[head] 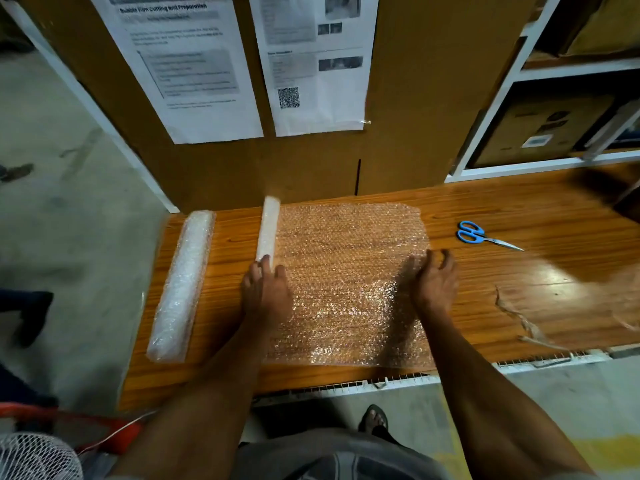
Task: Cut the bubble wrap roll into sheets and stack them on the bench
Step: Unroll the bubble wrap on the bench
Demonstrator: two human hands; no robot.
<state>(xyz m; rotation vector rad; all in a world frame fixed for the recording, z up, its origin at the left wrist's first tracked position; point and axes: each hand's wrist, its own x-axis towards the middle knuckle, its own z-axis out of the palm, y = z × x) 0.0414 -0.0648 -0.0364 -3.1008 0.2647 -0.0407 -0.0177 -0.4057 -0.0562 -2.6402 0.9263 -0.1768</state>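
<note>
Bubble wrap roll [267,226] under left hand [266,292] fingers, right hand [435,282] fingers loosely spread on sheet [346,271]

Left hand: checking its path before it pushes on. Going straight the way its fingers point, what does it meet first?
The left hand already touches the thin bubble wrap roll, apparently its near end.

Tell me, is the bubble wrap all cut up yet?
Not yet. Done: a stretch of wrap is unrolled flat on the bench. In hand: the left hand touches the roll, and the right hand rests at the wrap's edge. Left: the scissors lie untouched, no stack shows, and a second roll waits.
</note>
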